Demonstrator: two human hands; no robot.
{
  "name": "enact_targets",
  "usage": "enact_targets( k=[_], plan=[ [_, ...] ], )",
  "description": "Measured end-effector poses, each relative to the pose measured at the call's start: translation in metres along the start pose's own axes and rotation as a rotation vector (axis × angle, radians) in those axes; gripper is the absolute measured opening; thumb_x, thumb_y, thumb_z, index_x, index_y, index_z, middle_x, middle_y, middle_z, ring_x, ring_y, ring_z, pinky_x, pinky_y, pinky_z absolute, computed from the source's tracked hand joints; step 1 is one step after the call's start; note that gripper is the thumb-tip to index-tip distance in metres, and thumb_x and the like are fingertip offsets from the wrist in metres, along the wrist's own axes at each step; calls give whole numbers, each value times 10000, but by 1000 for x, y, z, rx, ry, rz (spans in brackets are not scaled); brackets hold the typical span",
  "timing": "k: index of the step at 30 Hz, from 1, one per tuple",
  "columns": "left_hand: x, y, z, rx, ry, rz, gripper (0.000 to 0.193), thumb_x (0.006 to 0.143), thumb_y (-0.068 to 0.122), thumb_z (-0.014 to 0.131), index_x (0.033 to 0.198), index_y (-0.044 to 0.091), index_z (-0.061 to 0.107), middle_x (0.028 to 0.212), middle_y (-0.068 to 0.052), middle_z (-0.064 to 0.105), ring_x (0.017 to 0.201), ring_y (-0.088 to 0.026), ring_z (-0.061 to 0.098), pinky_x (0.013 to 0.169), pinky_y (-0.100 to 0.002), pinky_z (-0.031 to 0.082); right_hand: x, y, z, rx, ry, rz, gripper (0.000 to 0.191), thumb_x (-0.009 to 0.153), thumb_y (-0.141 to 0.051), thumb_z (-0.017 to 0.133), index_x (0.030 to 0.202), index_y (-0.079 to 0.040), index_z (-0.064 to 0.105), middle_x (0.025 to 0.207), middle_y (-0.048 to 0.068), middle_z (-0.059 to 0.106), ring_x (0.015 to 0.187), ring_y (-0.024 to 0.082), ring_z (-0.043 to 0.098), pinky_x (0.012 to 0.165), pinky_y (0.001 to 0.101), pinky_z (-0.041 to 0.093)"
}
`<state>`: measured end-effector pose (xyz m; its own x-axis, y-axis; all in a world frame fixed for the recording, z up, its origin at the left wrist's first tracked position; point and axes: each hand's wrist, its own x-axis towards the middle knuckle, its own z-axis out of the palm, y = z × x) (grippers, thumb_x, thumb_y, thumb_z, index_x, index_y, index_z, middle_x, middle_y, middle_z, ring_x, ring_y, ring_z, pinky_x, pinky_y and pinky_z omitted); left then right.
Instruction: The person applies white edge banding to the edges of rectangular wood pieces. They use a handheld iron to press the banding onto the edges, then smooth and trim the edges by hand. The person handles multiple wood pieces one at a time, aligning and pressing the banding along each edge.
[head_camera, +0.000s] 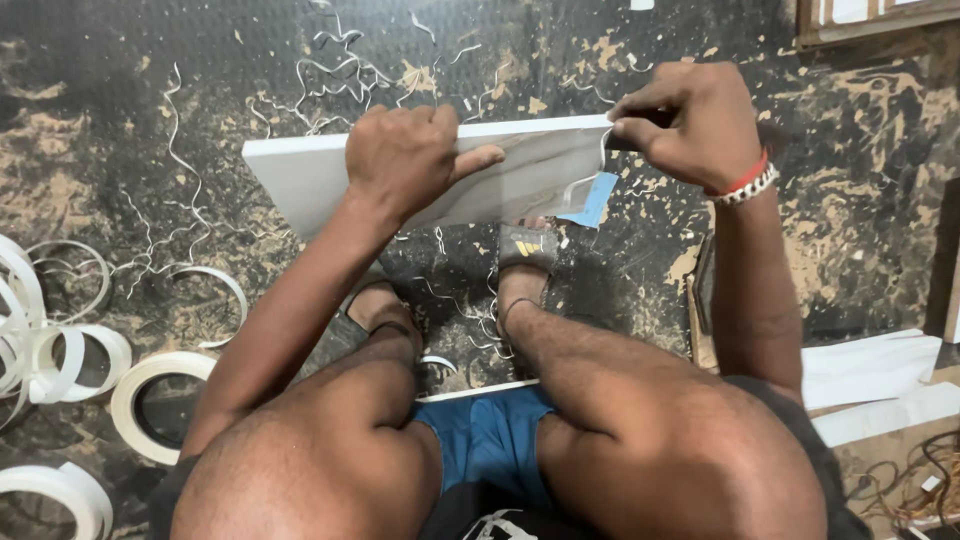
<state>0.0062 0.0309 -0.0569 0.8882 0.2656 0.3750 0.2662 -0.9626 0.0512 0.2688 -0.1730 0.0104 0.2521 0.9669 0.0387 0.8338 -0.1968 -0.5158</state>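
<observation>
A white, marble-patterned board (540, 175) stands on edge on the floor in front of my feet, tilted toward me. My left hand (405, 155) grips its top edge near the middle, thumb stretched along the face. My right hand (690, 125) is closed on a small dark tool (640, 138) at the board's right top corner, where a thin white strip curls off the edge. A blue protective film (592, 200) peels at the lower right corner.
Thin white shavings (330, 70) litter the stained dark floor beyond the board. Coils of white edge banding (60, 350) lie at the left. White board pieces (870, 370) rest at the right, a wooden frame (870, 25) at top right.
</observation>
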Motion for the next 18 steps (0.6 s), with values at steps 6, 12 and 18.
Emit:
enact_targets(
  k=[6, 12, 18],
  plan=[
    [3, 1, 1, -10, -77, 29, 745, 923, 828, 539, 642, 140, 593, 517, -10, 556, 430, -144, 528, 499, -339, 455, 12, -16, 19, -452, -115, -99, 94, 770, -221, 795, 849, -244, 841, 790, -7, 691, 662, 221, 661, 578, 375, 497],
    [8, 13, 8, -23, -115, 70, 714, 891, 794, 562, 667, 120, 634, 562, -38, 625, 495, -194, 623, 557, -358, 495, 17, -49, 50, -380, -121, -21, 126, 762, -249, 775, 865, -220, 842, 776, -8, 689, 606, 213, 660, 522, 393, 489],
    [17, 14, 14, -118, -367, 82, 630, 839, 703, 675, 658, 101, 714, 575, -108, 672, 510, -260, 677, 499, -392, 484, 26, -9, 57, 331, 167, 80, 192, 999, -152, 610, 1025, -128, 798, 1006, 75, 773, 876, 244, 769, 798, 371, 597]
  ],
)
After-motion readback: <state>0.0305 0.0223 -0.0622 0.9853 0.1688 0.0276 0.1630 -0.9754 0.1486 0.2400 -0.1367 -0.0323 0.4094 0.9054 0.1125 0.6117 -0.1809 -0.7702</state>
